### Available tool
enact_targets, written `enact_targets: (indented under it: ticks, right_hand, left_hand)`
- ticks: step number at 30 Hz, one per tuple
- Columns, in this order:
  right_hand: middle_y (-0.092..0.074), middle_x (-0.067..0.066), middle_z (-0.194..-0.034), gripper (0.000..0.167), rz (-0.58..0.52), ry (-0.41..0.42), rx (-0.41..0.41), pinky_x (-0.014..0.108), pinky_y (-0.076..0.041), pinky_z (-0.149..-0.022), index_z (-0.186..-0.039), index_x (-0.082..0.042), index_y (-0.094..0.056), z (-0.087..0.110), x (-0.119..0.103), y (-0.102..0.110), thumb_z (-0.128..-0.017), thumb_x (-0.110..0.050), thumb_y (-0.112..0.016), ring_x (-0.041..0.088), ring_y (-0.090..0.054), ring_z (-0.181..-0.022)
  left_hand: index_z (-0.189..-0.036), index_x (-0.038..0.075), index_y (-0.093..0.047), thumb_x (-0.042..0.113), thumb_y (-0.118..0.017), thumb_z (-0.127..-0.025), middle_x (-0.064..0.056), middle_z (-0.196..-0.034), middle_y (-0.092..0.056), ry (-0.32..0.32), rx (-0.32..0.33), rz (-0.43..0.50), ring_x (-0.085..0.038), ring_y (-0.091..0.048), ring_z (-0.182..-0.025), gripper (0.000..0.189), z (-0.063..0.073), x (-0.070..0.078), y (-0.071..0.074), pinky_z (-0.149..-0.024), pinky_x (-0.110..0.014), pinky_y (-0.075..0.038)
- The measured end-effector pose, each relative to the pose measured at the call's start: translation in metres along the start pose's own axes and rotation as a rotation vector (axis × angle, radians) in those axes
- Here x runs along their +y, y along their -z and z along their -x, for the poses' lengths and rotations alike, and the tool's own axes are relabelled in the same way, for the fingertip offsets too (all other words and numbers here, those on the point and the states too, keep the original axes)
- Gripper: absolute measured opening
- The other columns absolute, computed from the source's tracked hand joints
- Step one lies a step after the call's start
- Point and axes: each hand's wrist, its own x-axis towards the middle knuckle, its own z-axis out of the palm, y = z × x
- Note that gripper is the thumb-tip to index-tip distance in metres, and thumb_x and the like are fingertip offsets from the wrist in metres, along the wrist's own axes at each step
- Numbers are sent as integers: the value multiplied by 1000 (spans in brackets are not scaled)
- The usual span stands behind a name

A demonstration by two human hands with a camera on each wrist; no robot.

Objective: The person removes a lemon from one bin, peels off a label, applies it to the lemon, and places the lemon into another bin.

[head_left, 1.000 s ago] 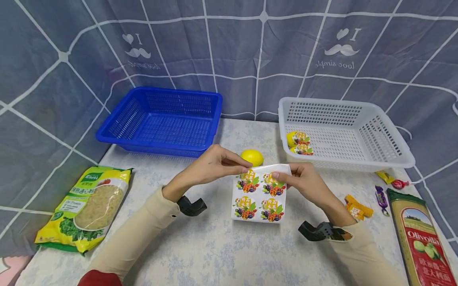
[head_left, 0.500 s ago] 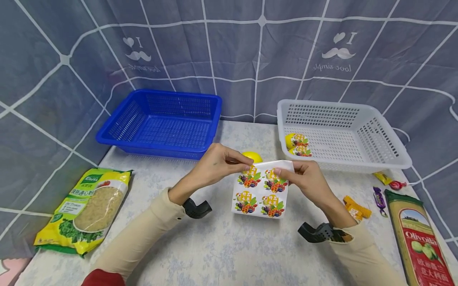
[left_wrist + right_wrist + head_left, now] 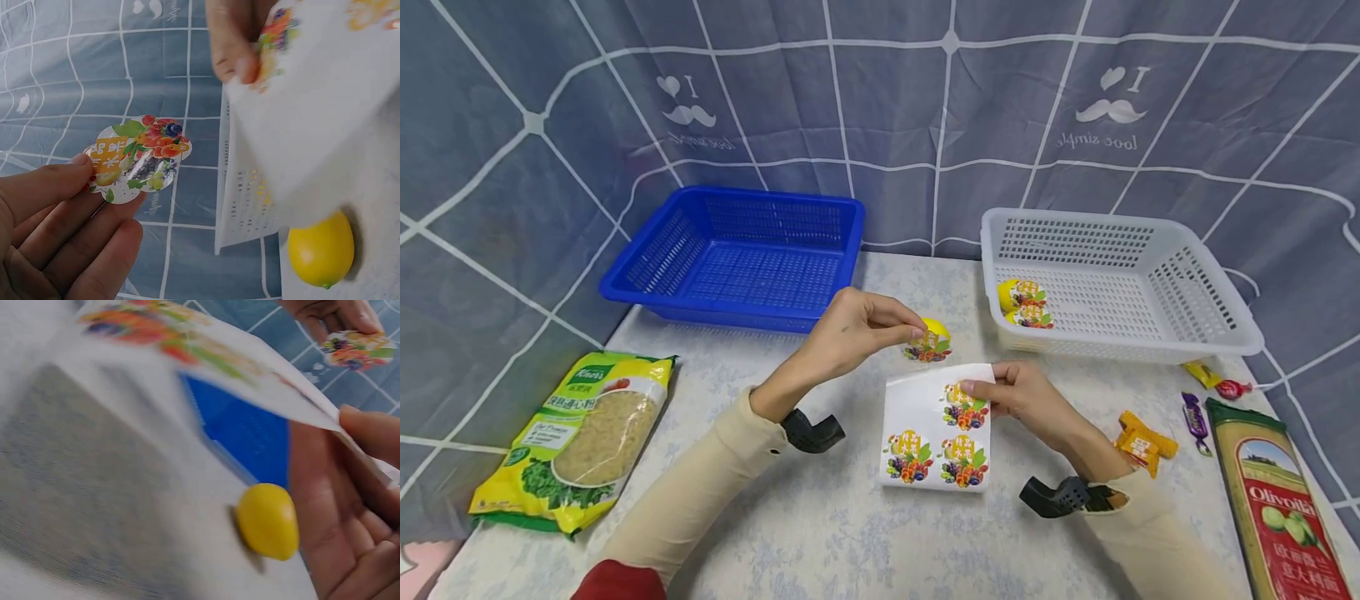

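In the head view my left hand (image 3: 853,333) pinches a loose fruit-print sticker (image 3: 929,348) between thumb and fingertips. The left wrist view shows this sticker (image 3: 142,159) held up by one edge, its printed face visible. My right hand (image 3: 1033,404) grips the top right of a white sticker sheet (image 3: 913,396), thumb in front and fingers behind. Three fruit stickers show on the sheet; its upper left spot is blank. Behind the loose sticker, a yellow lemon (image 3: 937,325) lies on the table, partly covered by it in the head view. The whole lemon (image 3: 322,250) appears in the left wrist view.
A blue basket (image 3: 733,312) stands at back left. At back right, a white basket (image 3: 1150,346) holds lemons (image 3: 1009,293) with fruit stickers. A pasta bag (image 3: 580,442) lies left; wrapped candies (image 3: 1150,442) and an Olivoilà pack (image 3: 1281,500) lie right.
The upper left sticker has come off the sheet and is in my left hand, slightly higher. My right hand has lowered the sheet, leaving a gap between them.
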Motion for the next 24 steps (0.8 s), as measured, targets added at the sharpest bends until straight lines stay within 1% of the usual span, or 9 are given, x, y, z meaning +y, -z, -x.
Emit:
enact_targets:
  ticks: [4,6,9,11,15,17,19,21,24]
  right_hand:
    - [-73,14,-102,42,4,-8,-134,36,-58,-78,-123,6,-62,-4,12,-5,-93,-22,-69,25,-71,-89]
    - [-73,14,-102,42,30,-6,-163,36,-57,-79,-126,2,-62,-6,15,-6,-92,-21,-70,26,-71,-91]
    - [-73,14,-101,45,85,-5,-166,36,-56,-80,-130,-3,-60,-8,18,-7,-90,-19,-73,28,-71,-92]
    - [-72,13,-106,49,152,12,-149,37,-54,-82,-132,-4,-59,-9,19,-8,-88,-20,-75,28,-69,-94]
    - [-63,9,-129,59,403,112,-63,46,-45,-99,-135,-8,-59,-14,15,-7,-84,-30,-79,28,-57,-118]
    - [-55,8,-140,62,490,163,6,51,-38,-106,-137,-9,-58,-18,11,-4,-84,-34,-79,30,-47,-130]
    - [-51,11,-144,65,522,201,65,54,-32,-111,-140,-7,-54,-26,8,0,-86,-34,-77,33,-42,-136]
    - [-47,12,-147,68,509,217,101,52,-31,-112,-144,-5,-49,-36,5,4,-88,-33,-75,34,-39,-138]
    - [-41,14,-152,72,511,229,110,51,-29,-114,-149,-2,-40,-55,3,6,-89,-26,-74,34,-34,-141]
  left_hand:
    - [-94,6,-78,11,-73,-89,0,-87,-76,34,-9,12,-11,-72,-83,8,-1,-1,2,-76,-32,-56]
    - [-94,5,-78,11,-73,-89,-1,-87,-76,43,-14,21,-12,-72,-83,9,-1,-2,2,-75,-31,-56]
    - [-94,4,-78,9,-73,-89,-2,-87,-76,54,-20,35,-13,-72,-82,9,-1,-3,2,-74,-30,-56]
    - [-94,4,-78,9,-73,-89,-3,-87,-76,58,-23,44,-13,-72,-82,9,-1,-4,3,-74,-30,-56]
    - [-94,2,-77,8,-73,-89,-4,-87,-76,59,-27,57,-15,-72,-82,9,-2,-5,3,-75,-34,-57]
    - [-95,2,-77,7,-72,-89,-5,-87,-76,59,-31,61,-15,-73,-82,9,-2,-6,3,-75,-35,-57]
    - [-95,1,-77,7,-72,-89,-6,-87,-76,60,-37,69,-16,-73,-82,10,-3,-7,3,-75,-36,-58]
    - [-95,0,-77,6,-72,-89,-6,-87,-76,62,-41,74,-16,-73,-82,10,-3,-8,2,-75,-34,-57]
    - [-95,1,-77,7,-72,-89,-6,-86,-76,68,-39,75,-16,-73,-81,9,-3,-9,2,-74,-31,-57]
